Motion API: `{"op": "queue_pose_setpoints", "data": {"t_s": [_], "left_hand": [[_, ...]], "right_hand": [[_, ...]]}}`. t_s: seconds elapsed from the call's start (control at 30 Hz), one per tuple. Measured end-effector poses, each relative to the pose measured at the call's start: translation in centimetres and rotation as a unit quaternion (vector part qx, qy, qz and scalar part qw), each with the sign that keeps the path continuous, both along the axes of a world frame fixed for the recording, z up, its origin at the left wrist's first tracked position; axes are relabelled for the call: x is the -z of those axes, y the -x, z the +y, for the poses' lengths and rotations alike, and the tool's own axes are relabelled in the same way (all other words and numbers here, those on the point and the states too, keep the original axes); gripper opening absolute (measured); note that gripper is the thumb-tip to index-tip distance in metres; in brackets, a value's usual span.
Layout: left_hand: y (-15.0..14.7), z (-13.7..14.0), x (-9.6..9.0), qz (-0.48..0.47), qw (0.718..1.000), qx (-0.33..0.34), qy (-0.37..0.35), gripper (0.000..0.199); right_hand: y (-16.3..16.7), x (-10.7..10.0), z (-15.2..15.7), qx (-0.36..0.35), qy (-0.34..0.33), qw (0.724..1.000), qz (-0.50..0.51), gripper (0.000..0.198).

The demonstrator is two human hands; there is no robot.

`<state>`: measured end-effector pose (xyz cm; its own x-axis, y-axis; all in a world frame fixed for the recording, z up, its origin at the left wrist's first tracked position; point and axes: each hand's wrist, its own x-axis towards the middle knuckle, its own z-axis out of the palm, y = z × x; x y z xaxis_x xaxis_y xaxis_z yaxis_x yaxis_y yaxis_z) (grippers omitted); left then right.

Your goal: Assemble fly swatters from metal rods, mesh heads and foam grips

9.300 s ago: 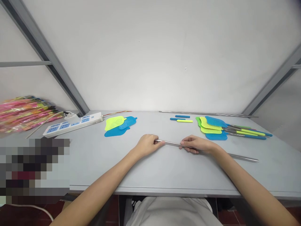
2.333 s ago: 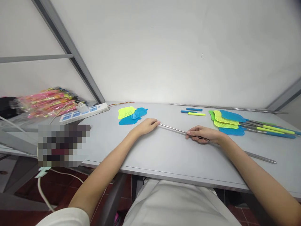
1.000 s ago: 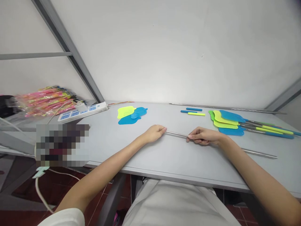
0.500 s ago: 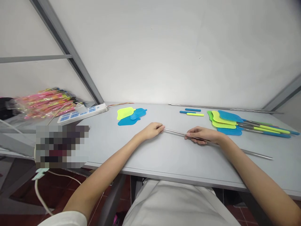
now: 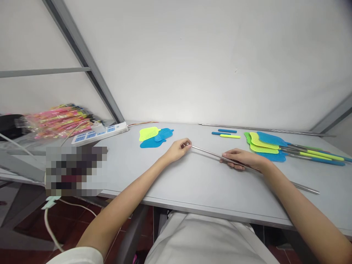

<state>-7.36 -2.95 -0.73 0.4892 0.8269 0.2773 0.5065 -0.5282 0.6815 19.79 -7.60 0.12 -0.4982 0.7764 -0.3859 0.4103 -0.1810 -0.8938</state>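
A thin silver metal rod (image 5: 206, 151), apparently telescopic, slants across the grey table (image 5: 170, 183) in front of me. My left hand (image 5: 178, 150) pinches its narrow left end between thumb and fingers. Farther right, my right hand (image 5: 238, 158) is closed around the rod's middle, and its thicker end passes under my right forearm and shows again beyond it. Beyond my left hand lie one yellow-green and two blue fly swatter heads (image 5: 152, 142), overlapping. Past my right hand are two blue grip sleeves (image 5: 227, 131) and a yellow one (image 5: 230, 136).
Swatters with rods and coloured grips (image 5: 271, 146) are piled at the right. More metal rods (image 5: 264, 129) lie along the wall. At the left are a white power strip (image 5: 100, 132), bagged pink and yellow items (image 5: 59, 121) and a blurred-out patch (image 5: 74, 172) at the table edge.
My left hand has lifted slightly with the rod's narrow end, so the rod tilts more. My right hand keeps its hold. The whole view has shifted a little.
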Motion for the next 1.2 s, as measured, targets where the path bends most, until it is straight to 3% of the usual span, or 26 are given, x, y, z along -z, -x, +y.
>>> {"op": "queue_pose_setpoints", "data": {"t_s": [0.3, 0.73, 1.1, 1.2], "left_hand": [[1.1, 1.8, 0.0, -0.119, 0.986, -0.111, 0.032, 0.011], [1.6, 2.3, 0.1, -0.237, 0.956, -0.153, 0.086, 0.013], [1.8, 2.1, -0.4, -0.389, 0.891, -0.19, 0.136, 0.012], [2.2, 2.2, -0.9, -0.45, 0.859, -0.188, 0.153, 0.014]], "right_hand": [[-1.7, -0.8, 0.2, 0.026, -0.045, 0.998, -0.038, 0.044], [-1.8, -0.7, 0.3, 0.036, -0.044, 0.997, -0.061, 0.046], [-3.4, -0.9, 0.2, 0.021, 0.008, 0.996, -0.09, 0.048], [-3.6, -1.0, 0.2, 0.016, 0.023, 0.997, -0.069, 0.045]]}}
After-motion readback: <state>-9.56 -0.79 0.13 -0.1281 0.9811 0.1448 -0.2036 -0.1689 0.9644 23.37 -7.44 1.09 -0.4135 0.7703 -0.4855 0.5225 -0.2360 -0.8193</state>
